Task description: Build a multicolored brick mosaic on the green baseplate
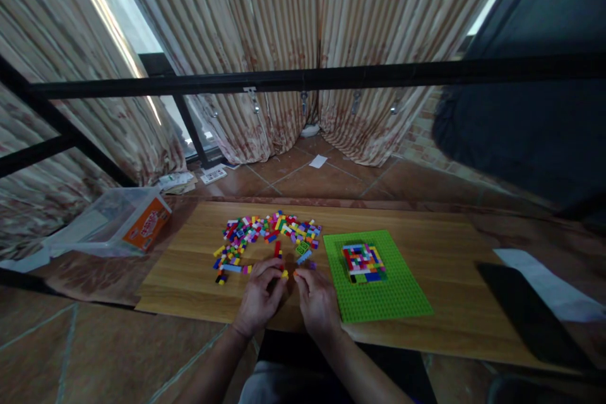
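My left hand (262,295) is closed in a pinch, with a small yellow brick (285,274) at its fingertips. A red brick (278,249) lies just beyond its knuckles. Opposite it, my right hand (319,304) pinches a small orange brick (296,274) between thumb and forefinger; the fingers partly cover it. Close ahead of the right hand lie a light blue brick (304,257) and a dark piece with green markings (302,247). To the right, a low multicoloured brick build (363,262) stands on a green baseplate (392,303).
Loose bricks (246,228) spread in an arc over the left half of the wooden table (189,290). A clear plastic box (113,221) with an orange label is at the left. A black flat object (525,309) and white paper (549,281) lie at the right end.
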Demonstrator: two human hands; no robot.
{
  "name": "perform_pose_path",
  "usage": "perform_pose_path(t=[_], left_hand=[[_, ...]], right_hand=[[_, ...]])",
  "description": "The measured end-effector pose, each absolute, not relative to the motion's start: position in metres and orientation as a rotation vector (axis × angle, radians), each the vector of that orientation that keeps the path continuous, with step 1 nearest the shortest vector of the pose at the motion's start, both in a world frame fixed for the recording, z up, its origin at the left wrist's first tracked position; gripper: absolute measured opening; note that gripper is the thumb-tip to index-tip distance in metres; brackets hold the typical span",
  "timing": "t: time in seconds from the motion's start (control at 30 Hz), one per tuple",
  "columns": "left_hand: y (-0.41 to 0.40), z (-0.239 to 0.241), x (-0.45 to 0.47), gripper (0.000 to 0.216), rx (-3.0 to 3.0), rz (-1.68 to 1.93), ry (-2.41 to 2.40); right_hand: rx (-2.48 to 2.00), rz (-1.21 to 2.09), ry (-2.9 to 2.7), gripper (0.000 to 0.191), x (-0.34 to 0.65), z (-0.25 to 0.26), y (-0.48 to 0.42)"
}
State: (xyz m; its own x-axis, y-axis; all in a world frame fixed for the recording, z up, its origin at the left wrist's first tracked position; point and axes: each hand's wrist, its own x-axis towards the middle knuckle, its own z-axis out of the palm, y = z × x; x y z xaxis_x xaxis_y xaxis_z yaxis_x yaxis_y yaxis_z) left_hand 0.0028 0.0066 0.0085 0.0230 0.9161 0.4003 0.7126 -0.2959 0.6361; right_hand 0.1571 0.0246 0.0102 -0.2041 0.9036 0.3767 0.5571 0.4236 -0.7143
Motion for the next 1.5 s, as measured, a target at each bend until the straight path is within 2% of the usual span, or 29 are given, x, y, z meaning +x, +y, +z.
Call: perform_pose_path(t=[0.3,0.63,1.07,1.3,1.5], left_hand=[[0.007,0.011,0.001,0.009,2.053,1.135,1.694],[0.011,0.005,-0.002,0.01,2.03,1.127,1.662],[0.012,0.001,-0.005,0.01,2.04,1.109,1.664],[0.013,-0.003,-0.005,0.01,2.059,1.142,1.656],[0.014,-0.002,-0.006,0.01,2.076,1.147,1.645]], right_hand=[[-1.261,0.681,-1.721,0.025,0.202,0.028,0.013],[-1.606,0.51,-1.402,0.033,0.308,0.017,0.028],[-1.736,0.288,-1.467,0.033,0.298,0.01,0.051],[-1.772,0.369,-1.335,0.027,0.295,0.013,0.056],[-1.785,0.489,-1.297,0.03,0.297,0.014,0.058]])
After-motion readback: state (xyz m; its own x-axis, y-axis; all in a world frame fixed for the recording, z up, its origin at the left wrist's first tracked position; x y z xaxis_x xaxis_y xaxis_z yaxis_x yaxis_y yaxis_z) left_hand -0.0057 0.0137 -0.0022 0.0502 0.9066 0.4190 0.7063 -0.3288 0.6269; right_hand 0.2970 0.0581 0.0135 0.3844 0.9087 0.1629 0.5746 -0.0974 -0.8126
